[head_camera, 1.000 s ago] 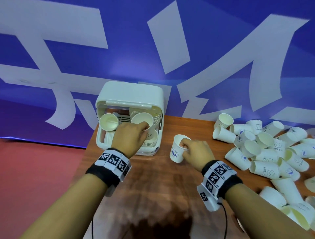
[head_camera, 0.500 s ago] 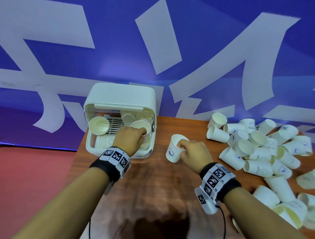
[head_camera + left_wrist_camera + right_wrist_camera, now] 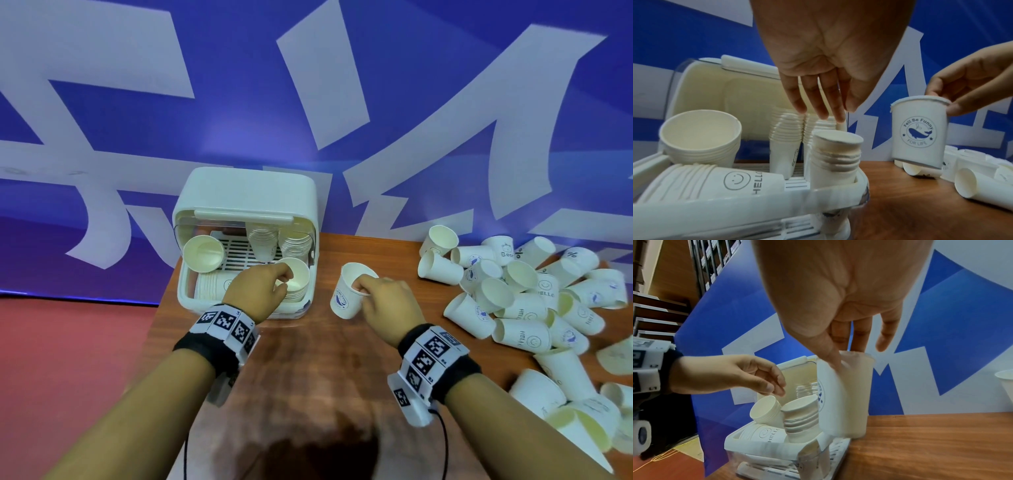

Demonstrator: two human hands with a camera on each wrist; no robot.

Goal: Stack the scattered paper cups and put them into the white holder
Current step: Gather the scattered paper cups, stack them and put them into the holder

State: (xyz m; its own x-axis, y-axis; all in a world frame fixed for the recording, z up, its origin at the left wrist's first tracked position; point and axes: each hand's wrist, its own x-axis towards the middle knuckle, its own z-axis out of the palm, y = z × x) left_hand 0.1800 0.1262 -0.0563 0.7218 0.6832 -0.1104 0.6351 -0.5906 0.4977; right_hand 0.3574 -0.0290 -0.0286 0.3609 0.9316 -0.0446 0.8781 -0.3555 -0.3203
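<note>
A white plastic holder (image 3: pixel 246 192) with round corners sits at the far left of the brown wooden worktop (image 3: pixel 308 370). Its see-through lid is up, and inside are stacks of smooth paper cups — some standing, 1 stack with a smiley face lying on its side (image 3: pixel 715 180). The left hand (image 3: pixel 255 291) hangs just above the front right stack (image 3: pixel 835 155) in the holder, fingers pointing down and loose, holding nothing; in the left wrist view there is a small gap between the fingertips (image 3: pixel 823 113) and the stack's rim. The right hand (image 3: pixel 387 301) is just to the right of the holder and pinches a single paper cup (image 3: pixel 349 289) by its rim, thumb inside and fingers outside. This cup is upright, has a blue whale in a ring printed on it, and is lifted a little off the worktop. Farther right lies a pile of loose cups (image 3: pixel 534 301), most tipped over, well apart from both hands.
</note>
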